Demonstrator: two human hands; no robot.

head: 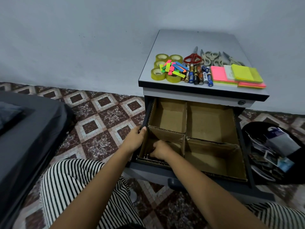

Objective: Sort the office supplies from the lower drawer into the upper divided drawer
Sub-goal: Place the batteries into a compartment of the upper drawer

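Note:
The upper drawer is pulled out, lined with cardboard dividers forming several compartments. My left hand grips the drawer's left edge. My right hand reaches into the near-left compartment, fingers curled over small metal items that are mostly hidden. On the cabinet top lie tape rolls, coloured sticky flags, batteries, scissors and sticky note pads. The other compartments look bare.
A black bin with papers stands right of the cabinet. A dark mattress lies at the left. My striped trouser legs are over the patterned tile floor.

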